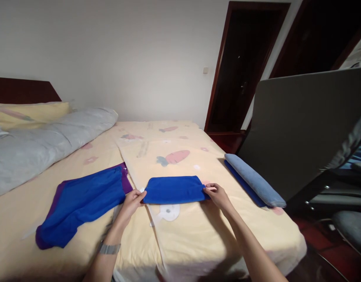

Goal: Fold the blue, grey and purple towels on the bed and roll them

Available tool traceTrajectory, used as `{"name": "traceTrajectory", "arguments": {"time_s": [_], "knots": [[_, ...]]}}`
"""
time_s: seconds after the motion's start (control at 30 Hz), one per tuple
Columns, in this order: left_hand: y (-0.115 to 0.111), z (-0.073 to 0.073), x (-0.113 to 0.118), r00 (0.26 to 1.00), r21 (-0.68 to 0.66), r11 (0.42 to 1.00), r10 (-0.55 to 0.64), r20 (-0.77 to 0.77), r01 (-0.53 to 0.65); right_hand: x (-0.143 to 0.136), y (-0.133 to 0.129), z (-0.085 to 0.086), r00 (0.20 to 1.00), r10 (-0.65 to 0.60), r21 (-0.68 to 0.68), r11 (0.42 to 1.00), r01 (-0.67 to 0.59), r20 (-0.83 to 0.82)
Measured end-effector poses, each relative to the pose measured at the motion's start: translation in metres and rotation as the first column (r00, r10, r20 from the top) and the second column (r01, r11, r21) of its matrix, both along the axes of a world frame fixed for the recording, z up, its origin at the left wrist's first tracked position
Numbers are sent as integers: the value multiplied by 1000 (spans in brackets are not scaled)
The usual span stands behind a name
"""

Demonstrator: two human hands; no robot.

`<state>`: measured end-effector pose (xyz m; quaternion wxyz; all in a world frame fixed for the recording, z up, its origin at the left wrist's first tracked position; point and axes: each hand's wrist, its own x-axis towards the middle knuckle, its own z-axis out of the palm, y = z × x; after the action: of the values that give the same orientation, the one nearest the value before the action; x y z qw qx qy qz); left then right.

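A blue towel, folded into a flat rectangle, is stretched between my two hands just over the bed. My left hand pinches its left end, where a small white tag shows. At the opposite end, the fingers of my right hand are closed on the near corner. Left of my left hand, a second blue towel with purple edging lies spread and somewhat wrinkled. Off to the right, a light blue folded cloth rests on top of a darker blue one.
Beneath everything is a bed with a yellow patterned sheet. A grey quilt and a yellow pillow lie at the left. A large dark grey panel stands beyond the bed's right edge, near a dark door.
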<state>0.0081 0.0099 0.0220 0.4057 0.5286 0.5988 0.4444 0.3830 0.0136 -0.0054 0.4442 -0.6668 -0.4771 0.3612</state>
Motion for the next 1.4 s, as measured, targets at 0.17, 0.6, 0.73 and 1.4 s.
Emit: {"name": "traceTrajectory", "arguments": {"time_s": [0.17, 0.6, 0.73, 1.4], "knots": [[-25, 1, -8, 993, -82, 991, -100, 57, 104, 8, -17, -3, 994, 79, -7, 997, -80, -69], [-38, -13, -14, 972, -78, 983, -176, -154, 166, 17, -56, 0, 943, 266, 81, 955, -286, 199], [-40, -13, -18, 910, -28, 996, -88, -406, 83, 18, -56, -1, 902, 202, 85, 964, -252, 383], [-42, 2, -23, 789, 174, 877, -295, -539, 447, 3, -70, 32, 763, 453, 59, 842, -536, 461]]}}
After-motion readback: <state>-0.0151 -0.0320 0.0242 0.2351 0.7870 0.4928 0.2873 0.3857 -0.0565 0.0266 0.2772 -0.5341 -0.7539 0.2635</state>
